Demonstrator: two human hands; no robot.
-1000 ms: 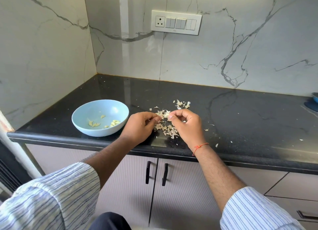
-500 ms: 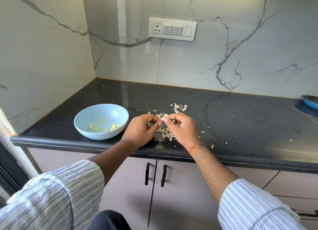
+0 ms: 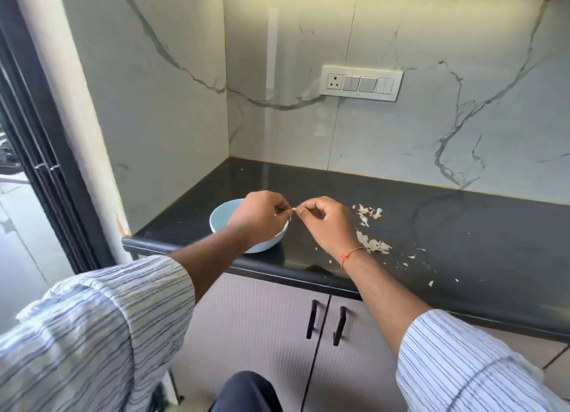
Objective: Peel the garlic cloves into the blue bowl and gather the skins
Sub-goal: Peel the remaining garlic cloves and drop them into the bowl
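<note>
A light blue bowl (image 3: 222,215) stands near the left front corner of the black counter (image 3: 456,226); my left forearm hides most of it and its contents. Above the bowl's right rim, my left hand (image 3: 257,215) and my right hand (image 3: 327,223) meet fingertip to fingertip. Between them they pinch a small pale garlic clove (image 3: 295,209). Papery garlic skins (image 3: 368,213) lie in a loose pile right of my right hand. More skins (image 3: 374,245) lie by my right wrist, and small flakes trail off toward the counter's front edge.
Marble walls close the counter at the back and left. A switch plate (image 3: 361,83) hangs on the back wall. Cabinet doors with two black handles (image 3: 312,319) sit below the counter. A dark window frame (image 3: 46,152) runs down the far left.
Both hands have risen off the skin pile and shifted left, over the bowl's right rim, still pinching the clove. The camera has swung left and tilted up.
</note>
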